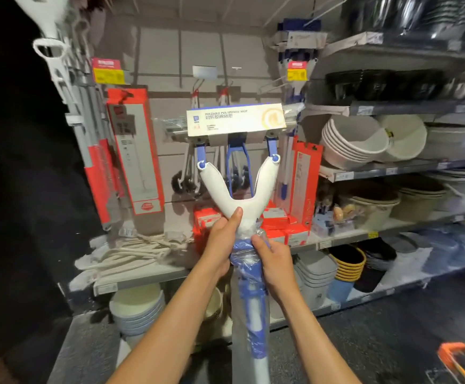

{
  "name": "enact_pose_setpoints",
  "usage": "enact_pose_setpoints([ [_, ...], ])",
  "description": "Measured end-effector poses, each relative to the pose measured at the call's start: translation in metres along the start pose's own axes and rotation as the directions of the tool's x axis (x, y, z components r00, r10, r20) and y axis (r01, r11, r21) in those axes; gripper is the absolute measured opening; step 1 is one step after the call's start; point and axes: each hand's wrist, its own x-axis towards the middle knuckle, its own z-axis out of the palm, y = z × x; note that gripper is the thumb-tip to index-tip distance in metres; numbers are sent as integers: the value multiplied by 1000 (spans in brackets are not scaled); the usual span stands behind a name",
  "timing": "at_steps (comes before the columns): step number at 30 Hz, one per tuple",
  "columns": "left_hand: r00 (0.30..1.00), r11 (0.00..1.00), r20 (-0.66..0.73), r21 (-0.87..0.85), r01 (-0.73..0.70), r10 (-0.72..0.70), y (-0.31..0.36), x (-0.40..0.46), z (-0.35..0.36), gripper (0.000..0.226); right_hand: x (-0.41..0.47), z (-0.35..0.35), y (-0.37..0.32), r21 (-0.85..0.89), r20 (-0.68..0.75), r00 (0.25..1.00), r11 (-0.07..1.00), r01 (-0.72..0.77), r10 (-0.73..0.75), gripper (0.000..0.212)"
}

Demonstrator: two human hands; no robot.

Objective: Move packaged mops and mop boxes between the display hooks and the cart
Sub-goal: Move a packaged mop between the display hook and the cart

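The mop (236, 189) is held upright, near and centre, in front of the hooks (198, 87), head up. The left hand (221, 239) grips the white fork, thumb pressed up its front; the right hand (274, 259) has its fingers curled round the blue neck over the plastic wrap (246, 300). That wrap looks slippery, so the grip could slide, and the wide head might knock the red boxes (134, 151) hanging left. Basins (355, 139) fill the shelves (391, 167) right; the cart (463, 358) sits near right on dark floor
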Motion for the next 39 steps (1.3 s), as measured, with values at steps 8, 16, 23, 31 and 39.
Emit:
enact_pose_setpoints([
  [8,991,989,-38,79,-124,127,-32,24,86,24,50,-88,-11,-65,-48,994,993,98,-102,21],
  [16,989,990,-91,-71,-121,115,-24,66,154,12,100,-148,-18,-134,12,994,985,106,-105,36],
  [23,984,975,-81,-148,-167,157,-28,114,187,12,160,-190,-32,-190,-87,984,972,136,-155,13],
  [31,992,971,59,-221,-94,109,-28,193,222,20,251,-204,-78,-113,-139,968,975,194,-208,15],
  [39,982,976,130,-189,-111,137,-11,269,256,20,328,-216,-94,49,-290,941,980,194,-172,17],
])
